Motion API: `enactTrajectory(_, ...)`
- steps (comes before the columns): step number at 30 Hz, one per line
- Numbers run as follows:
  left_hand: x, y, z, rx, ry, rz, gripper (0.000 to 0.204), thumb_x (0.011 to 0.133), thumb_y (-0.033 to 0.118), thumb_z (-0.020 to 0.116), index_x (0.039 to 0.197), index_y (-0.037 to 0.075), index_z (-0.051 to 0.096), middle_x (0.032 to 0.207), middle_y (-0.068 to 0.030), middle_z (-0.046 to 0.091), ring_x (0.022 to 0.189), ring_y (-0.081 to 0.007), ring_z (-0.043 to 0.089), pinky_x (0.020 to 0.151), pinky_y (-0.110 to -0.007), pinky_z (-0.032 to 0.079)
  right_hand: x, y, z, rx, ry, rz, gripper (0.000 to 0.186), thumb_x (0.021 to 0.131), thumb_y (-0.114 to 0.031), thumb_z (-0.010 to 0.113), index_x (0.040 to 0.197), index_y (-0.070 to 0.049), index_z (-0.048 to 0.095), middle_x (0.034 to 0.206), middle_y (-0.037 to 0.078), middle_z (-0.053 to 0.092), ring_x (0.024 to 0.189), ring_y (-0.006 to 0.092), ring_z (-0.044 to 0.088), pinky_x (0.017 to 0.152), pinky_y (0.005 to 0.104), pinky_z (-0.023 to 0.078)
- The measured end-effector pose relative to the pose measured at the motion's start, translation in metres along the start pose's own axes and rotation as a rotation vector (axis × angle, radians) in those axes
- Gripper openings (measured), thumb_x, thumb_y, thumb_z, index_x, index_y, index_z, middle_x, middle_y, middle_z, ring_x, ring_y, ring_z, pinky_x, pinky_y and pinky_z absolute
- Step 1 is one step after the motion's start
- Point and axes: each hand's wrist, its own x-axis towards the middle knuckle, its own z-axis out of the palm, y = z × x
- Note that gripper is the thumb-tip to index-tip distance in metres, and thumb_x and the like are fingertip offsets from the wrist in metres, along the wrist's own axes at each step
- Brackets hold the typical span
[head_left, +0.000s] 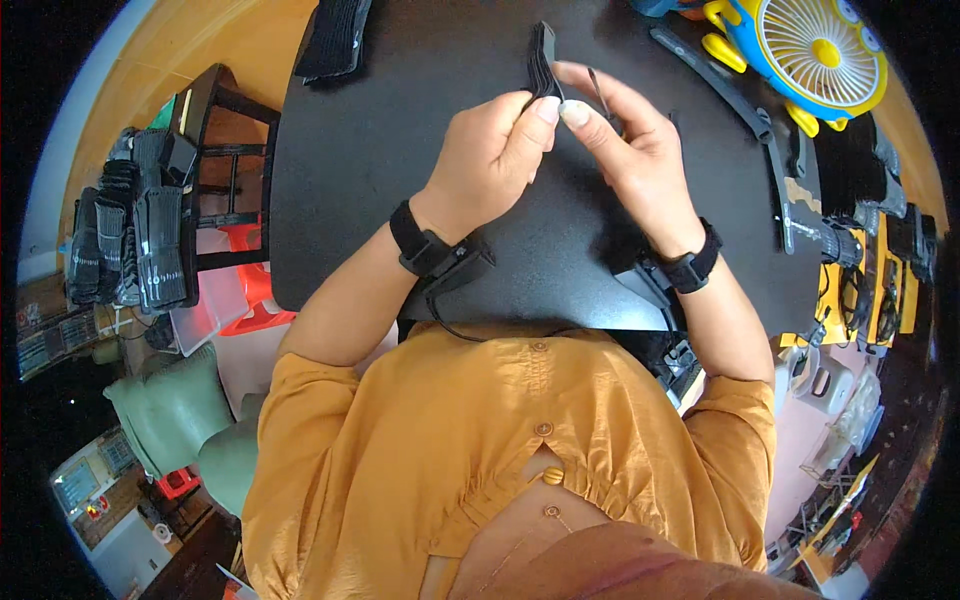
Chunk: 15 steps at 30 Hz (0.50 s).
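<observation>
My left hand grips a stack of folded black straps upright near the far middle of the black table. The thumb and bent fingers press on its lower part. My right hand is beside it, thumb tip against the stack's lower end and index finger raised behind a thin dark strip; what its other fingers hold is partly hidden. Both wrists wear black bands with devices.
A pile of black straps lies at the far left, long straps on the right. A yellow-blue fan stands far right. A dark chair and stacked straps are left, with a green cushioned seat below.
</observation>
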Motion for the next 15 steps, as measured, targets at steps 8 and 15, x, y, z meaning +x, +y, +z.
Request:
enactTrajectory(8, -0.001, 0.003, -0.001, -0.001, -0.009, -0.043, 0.035, 0.1, 0.028, 0.048, 0.079, 0.003, 0.058, 0.059, -0.0046, 0.056, 0.053, -0.0119, 0.056, 0.051, -0.027, 0.044, -0.004, 0.003, 0.004, -0.041, -0.035, -0.097, 0.029, 0.09, -0.015, 0.068, 0.116, -0.003, 0.067, 0.115, 0.009, 0.068, 0.109, 0.0149, 0.061, 0.095, 0.0277, 0.046)
enactTrajectory(15, 0.002, -0.002, 0.001, 0.054, -0.052, 0.088, 0.034, 0.099, 0.024, 0.048, 0.075, 0.001, 0.057, 0.059, -0.0035, 0.053, 0.051, -0.0109, 0.052, 0.049, -0.026, 0.042, 0.0, -0.002, -0.01, 0.056, 0.205, 0.167, 0.015, 0.092, -0.022, 0.066, 0.093, -0.008, 0.069, 0.064, -0.006, 0.054, 0.054, 0.0024, 0.047, 0.047, 0.0196, 0.034)
